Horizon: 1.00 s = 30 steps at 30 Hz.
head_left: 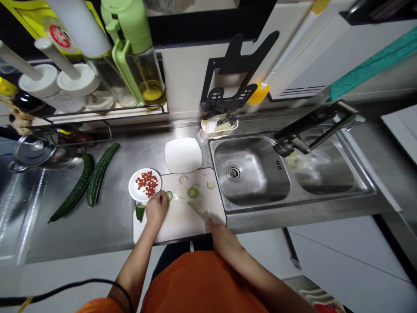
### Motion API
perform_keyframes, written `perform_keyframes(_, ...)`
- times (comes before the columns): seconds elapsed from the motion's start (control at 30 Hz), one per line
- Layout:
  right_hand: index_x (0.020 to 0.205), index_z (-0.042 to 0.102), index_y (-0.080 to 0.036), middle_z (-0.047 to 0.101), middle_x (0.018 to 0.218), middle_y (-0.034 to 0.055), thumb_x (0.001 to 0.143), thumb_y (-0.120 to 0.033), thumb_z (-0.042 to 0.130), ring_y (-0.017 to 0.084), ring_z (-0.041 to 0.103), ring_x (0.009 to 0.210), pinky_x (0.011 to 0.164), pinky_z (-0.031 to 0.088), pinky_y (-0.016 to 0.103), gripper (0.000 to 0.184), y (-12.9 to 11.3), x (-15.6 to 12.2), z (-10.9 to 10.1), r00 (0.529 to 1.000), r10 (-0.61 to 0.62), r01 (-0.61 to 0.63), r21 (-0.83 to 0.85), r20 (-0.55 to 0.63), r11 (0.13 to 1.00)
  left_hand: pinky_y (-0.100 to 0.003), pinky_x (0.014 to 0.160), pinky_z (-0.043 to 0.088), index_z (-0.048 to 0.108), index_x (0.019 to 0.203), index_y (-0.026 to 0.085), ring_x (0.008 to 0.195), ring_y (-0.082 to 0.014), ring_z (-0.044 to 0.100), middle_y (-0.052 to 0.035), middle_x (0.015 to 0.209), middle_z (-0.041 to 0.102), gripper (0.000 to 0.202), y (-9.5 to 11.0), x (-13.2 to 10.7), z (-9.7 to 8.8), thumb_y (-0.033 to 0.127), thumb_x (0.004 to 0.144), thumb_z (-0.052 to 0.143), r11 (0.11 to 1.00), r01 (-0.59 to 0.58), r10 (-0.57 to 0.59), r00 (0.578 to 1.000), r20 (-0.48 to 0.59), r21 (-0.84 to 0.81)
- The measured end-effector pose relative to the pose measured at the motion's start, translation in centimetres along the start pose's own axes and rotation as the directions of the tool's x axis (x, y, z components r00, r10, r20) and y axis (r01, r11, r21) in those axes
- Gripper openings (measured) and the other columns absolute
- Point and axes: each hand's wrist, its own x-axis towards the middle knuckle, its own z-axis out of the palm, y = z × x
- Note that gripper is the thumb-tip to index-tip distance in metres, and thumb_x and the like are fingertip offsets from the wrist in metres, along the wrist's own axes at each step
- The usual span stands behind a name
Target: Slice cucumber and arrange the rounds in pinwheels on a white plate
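Observation:
My left hand (157, 210) is over the left part of the white cutting board (176, 226), its fingers pinched at a cucumber slice (169, 196). Beside that wrist stands a cut cucumber piece (140, 212). My right hand (224, 238), at the board's right front edge, is closed around the handle of a knife (199, 210). The blade looks blurred and points toward the board's middle; the handle is mostly hidden. Several thin cucumber slices (193, 191) lie farther back on the board. A white plate of chopped red bits (147, 183) sits at its back left corner.
Behind the board is a white square plate (183, 155). Two whole cucumbers (101, 174) lie to the left, near a lidded steel pot (35, 148). A double sink (250, 174) with a dark faucet (309, 126) is at the right. Bottles (137, 56) stand on a rack.

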Motion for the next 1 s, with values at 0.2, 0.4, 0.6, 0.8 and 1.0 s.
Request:
perform_keyframes(0.2, 0.135, 0.042, -0.012, 0.068, 0.103, 0.0148, 0.079, 0.005, 0.032, 0.024, 0.065, 0.097, 0.073, 0.049, 0.030, 0.059, 0.0, -0.1, -0.1, 1.000, 0.000, 0.000, 0.003, 0.025, 1.000, -0.025, 0.069, 0.037, 0.065, 0.094, 0.022, 0.080, -0.0170, 0.059, -0.0053, 0.090, 0.067, 0.021, -0.3, -0.5, 0.7, 0.028, 0.087, 0.047, 0.994, -0.023, 0.027, 0.999, -0.034, 0.103)
perform_keyframes(0.4, 0.139, 0.038, -0.012, 0.068, 0.101, 0.0157, 0.082, 0.003, 0.035, 0.025, 0.065, 0.098, 0.072, 0.049, 0.030, 0.059, 0.0, -0.1, -0.1, 1.000, 0.000, 0.000, 0.011, 0.021, 1.000, -0.027, 0.068, 0.038, 0.064, 0.104, 0.022, 0.081, -0.0186, 0.058, -0.0074, 0.098, 0.064, 0.024, -0.1, -0.5, 0.9, 0.028, 0.087, 0.050, 0.988, -0.019, 0.031, 0.997, -0.073, 0.154)
perform_keyframes(0.6, 0.135, 0.042, -0.013, 0.068, 0.102, 0.0147, 0.079, 0.004, 0.032, 0.026, 0.065, 0.097, 0.073, 0.049, 0.031, 0.060, -0.1, -0.2, -0.4, 0.999, 0.010, -0.011, 0.012, 0.033, 1.000, -0.026, 0.068, 0.039, 0.066, 0.098, 0.023, 0.080, -0.0176, 0.057, -0.0067, 0.093, 0.062, 0.020, 0.4, -0.2, 0.9, 0.024, 0.087, 0.049, 0.987, -0.078, 0.087, 0.994, -0.061, 0.139)
perform_keyframes(0.8, 0.136, 0.042, -0.013, 0.068, 0.102, 0.0150, 0.079, 0.005, 0.030, 0.026, 0.066, 0.096, 0.071, 0.051, 0.032, 0.060, 0.0, -0.1, -0.3, 1.000, 0.002, -0.002, -0.001, 0.020, 1.000, -0.025, 0.079, 0.043, 0.063, 0.098, 0.021, 0.087, -0.0166, 0.057, -0.0055, 0.092, 0.061, 0.019, 2.0, 0.5, 1.7, 0.019, 0.085, 0.050, 0.964, -0.260, 0.260, 0.966, -0.007, -0.050)
perform_keyframes(1.0, 0.134, 0.044, -0.013, 0.068, 0.105, 0.0153, 0.081, 0.004, 0.029, 0.027, 0.065, 0.097, 0.073, 0.051, 0.033, 0.057, -0.5, -0.6, -1.1, 0.999, 0.033, -0.032, -0.035, 0.028, 0.999, -0.026, 0.080, 0.044, 0.064, 0.099, 0.023, 0.090, -0.0159, 0.056, -0.0044, 0.096, 0.059, 0.019, 4.8, 1.9, 2.7, 0.020, 0.082, 0.057, 0.904, -0.396, 0.424, 0.879, 0.216, -0.164)
